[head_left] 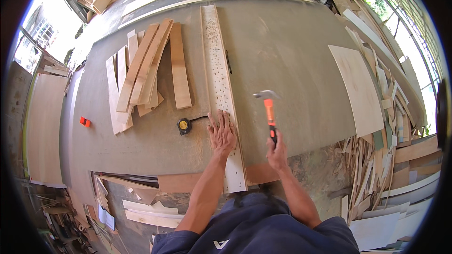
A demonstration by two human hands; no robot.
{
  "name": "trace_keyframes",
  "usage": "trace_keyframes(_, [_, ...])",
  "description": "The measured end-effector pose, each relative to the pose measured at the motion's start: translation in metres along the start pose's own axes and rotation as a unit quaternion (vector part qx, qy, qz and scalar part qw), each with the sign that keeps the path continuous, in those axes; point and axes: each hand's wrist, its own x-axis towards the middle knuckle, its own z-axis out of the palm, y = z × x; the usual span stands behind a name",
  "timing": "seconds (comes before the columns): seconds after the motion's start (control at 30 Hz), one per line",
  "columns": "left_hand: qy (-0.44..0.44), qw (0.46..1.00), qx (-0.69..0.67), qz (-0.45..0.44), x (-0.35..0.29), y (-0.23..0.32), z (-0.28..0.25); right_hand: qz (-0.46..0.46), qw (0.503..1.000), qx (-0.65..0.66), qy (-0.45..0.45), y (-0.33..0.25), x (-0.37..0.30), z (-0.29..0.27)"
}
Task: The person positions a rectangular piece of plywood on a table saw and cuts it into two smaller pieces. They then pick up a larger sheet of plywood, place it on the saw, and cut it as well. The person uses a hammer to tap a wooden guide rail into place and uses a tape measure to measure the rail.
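A long, narrow white board (218, 61) with many dark spots runs away from me across the large work table (273, 47). My left hand (221, 135) lies on its near part with the fingers stretched out. Clear of the table to the right, my right hand (278, 153) grips a claw hammer (269, 113) by its orange and black handle. The hammer head is raised and slightly blurred. Just left of my left hand sits a black and yellow tape measure (184, 125), a dark strip reaching from it toward my fingers. A thin black pencil-like stick (229, 61) lies along the board's right edge.
Several wooden strips (146, 66) are piled on the table's left side, near a small orange object (84, 122). A pale plywood panel (356, 89) rests at the right edge. Scrap wood (367, 174) heaps up beyond it, and offcuts (150, 211) lie below the near edge.
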Motion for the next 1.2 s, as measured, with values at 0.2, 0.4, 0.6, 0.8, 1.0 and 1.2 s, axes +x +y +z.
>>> trace_keyframes(0.2, [-0.026, 1.000, 0.000, -0.014, 0.007, 0.009, -0.014, -0.181, 0.975, -0.132, 0.003, -0.025, 0.065, 0.051])
trace_keyframes(0.4, [-0.033, 0.999, 0.000, -0.027, 0.007, 0.010, -0.016, -0.264, 0.958, -0.093, 0.063, -0.045, 0.097, 0.073])
trace_keyframes(0.6, [-0.027, 0.999, 0.005, -0.029, 0.007, 0.003, -0.008, -0.132, 0.949, -0.255, -0.130, -0.059, 0.112, 0.064])
trace_keyframes(0.8, [-0.027, 0.999, 0.009, -0.029, 0.008, 0.007, -0.009, -0.227, 0.962, -0.151, 0.017, -0.032, 0.102, 0.076])
trace_keyframes(1.0, [-0.023, 0.999, 0.005, -0.032, 0.009, 0.005, -0.014, -0.126, 0.938, -0.266, -0.181, -0.063, 0.118, 0.063])
trace_keyframes(1.2, [-0.015, 0.999, 0.002, -0.032, 0.009, 0.006, -0.013, -0.154, 0.982, -0.105, -0.034, -0.062, 0.169, 0.122])
